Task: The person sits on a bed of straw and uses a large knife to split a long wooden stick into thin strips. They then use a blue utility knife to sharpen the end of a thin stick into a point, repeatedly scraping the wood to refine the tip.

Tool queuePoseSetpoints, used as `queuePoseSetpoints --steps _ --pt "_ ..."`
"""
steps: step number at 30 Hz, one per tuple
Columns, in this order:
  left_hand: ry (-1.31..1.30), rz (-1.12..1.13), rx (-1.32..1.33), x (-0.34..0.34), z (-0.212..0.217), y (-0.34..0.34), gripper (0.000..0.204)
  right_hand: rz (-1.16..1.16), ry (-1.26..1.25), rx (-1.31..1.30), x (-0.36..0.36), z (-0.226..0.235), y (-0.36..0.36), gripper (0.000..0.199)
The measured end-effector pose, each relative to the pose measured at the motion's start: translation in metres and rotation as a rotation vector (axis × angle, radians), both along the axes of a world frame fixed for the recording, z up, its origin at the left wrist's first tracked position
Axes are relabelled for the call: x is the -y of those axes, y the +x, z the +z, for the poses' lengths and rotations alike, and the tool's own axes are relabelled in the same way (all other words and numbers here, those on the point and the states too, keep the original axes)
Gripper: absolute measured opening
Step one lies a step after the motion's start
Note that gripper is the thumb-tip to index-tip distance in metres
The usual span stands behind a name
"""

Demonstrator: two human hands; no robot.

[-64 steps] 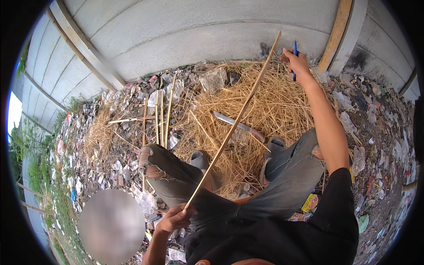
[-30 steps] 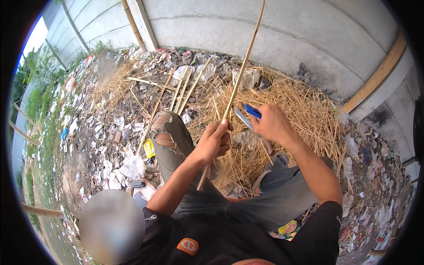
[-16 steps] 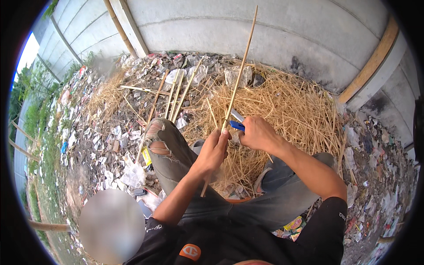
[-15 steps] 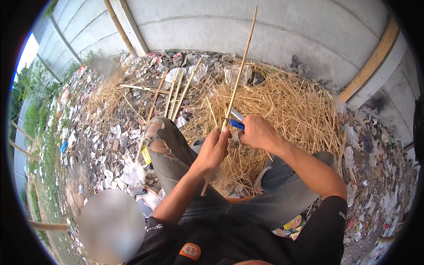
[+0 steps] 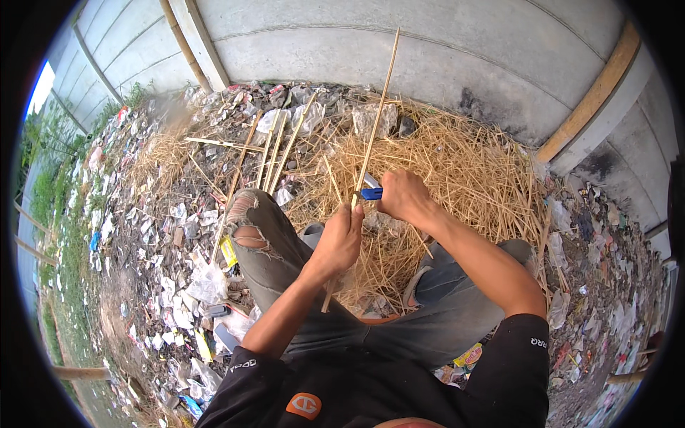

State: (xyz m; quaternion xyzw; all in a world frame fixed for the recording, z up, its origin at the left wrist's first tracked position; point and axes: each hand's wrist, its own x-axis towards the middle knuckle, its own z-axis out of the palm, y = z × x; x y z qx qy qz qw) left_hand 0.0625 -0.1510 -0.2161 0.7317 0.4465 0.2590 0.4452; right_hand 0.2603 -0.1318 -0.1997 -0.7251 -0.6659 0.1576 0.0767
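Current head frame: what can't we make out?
- Wooden strip: gripped stretch, head view, hidden by the left hand.
- Blue tool: grip, head view, inside the right hand; tip too small to judge contact.
- Grey blade: remainder, head view, behind the right hand.

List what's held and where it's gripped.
Left hand: long bamboo strip, toward the end nearer the body. Right hand: blue utility knife, by the handle.

Long, thin, pale wooden strip (image 5: 376, 128) — slanting upward right, blue cutter (image 5: 372, 193) crosswise at its lower half
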Motion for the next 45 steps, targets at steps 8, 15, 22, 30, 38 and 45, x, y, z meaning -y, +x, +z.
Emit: queuePoseSetpoints --steps 8,15,22,30,38,45 --pt "-0.261 -0.246 0.095 0.073 -0.008 -0.021 0.037 -0.507 0.082 -0.002 -0.043 -0.004 0.148 0.014" --pt "-0.368 -0.437 0.138 0.102 -0.004 -0.109 0.034 -0.814 0.232 0.089 -0.007 0.010 0.234 0.020" --pt "-0.810 -0.374 0.148 0.106 0.009 -0.156 0.035 -0.773 0.266 0.208 -0.007 0.002 0.227 0.021" --pt "-0.976 -0.341 0.211 0.100 0.014 -0.176 0.032 -0.806 0.291 0.163 -0.016 -0.001 0.229 0.020" --pt "-0.974 -0.321 0.182 0.105 0.024 -0.188 0.039 -0.752 0.293 0.271 -0.023 -0.016 0.238 0.021" --pt "-1.260 -0.280 0.431 0.098 -0.011 -0.213 0.040 -0.659 0.247 -0.035 -0.042 -0.004 0.207 0.018"
